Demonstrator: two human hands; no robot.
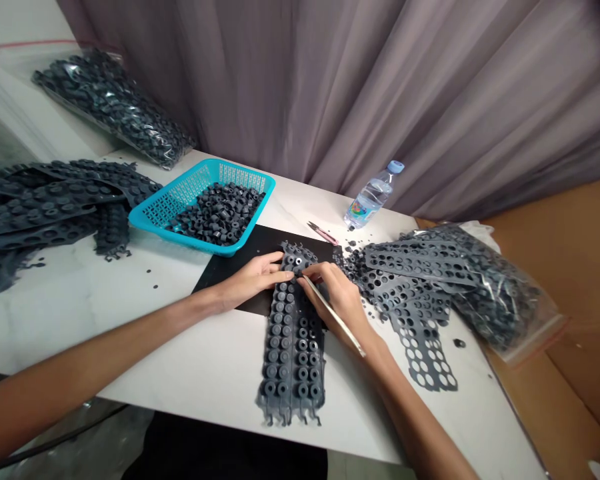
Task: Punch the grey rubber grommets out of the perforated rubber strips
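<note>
A dark grey moulded rubber sheet (283, 333) with rows of round, hollow bushings lies lengthwise in front of me, its far end on a black mat (260, 247). My left hand (255, 280) grips its left edge, thumb on top near the far end. In my right hand (337, 293) is a slim white pen-like tool (336, 316), held like a pencil. Its tip meets the sheet close to my left thumb; my fingers partly hide that spot. Beyond the sheet, a blue plastic basket (200, 243) holds many loose grey bushings (225, 210).
Unworked-looking moulded sheets (55, 200) pile up at left, below a filled clear bag (115, 107). Rightward lie punched sheets (420, 267), scattered scraps and another bag (505, 300). Pink-handled snips (323, 233) and a water bottle (374, 197) are near the curtain (290, 87).
</note>
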